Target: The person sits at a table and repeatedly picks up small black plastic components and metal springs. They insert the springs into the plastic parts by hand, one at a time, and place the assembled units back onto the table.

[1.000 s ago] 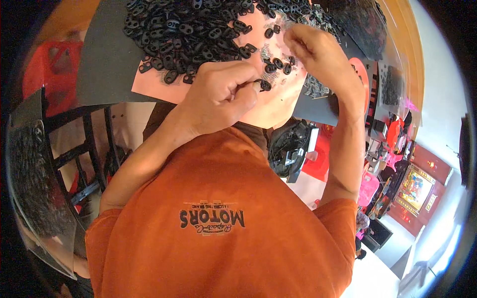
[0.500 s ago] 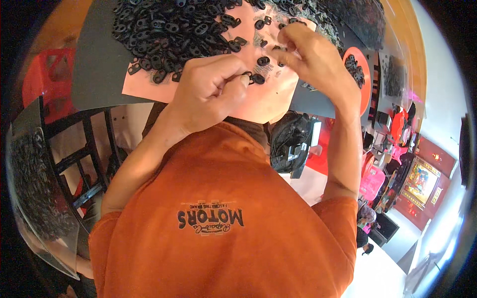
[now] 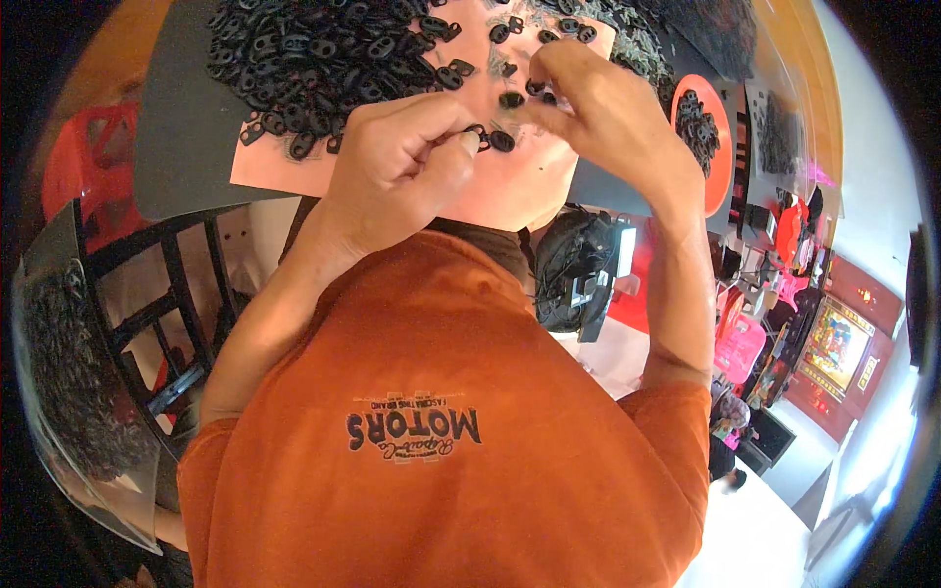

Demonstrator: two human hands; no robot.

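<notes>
At upper centre, your left hand point(image 3: 407, 162) pinches a small black part point(image 3: 500, 142); your right hand point(image 3: 616, 113) curls beside loose black pieces point(image 3: 511, 100), its grip impossible to tell.

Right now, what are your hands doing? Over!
Left hand pinching small black part. Right hand near loose black pieces, grip unclear. Black heap beyond left hand, partly on pink sheet.

Red chair point(image 3: 110, 162) L — framed pic point(image 3: 835, 348), maroon wall point(image 3: 866, 276) R
</notes>
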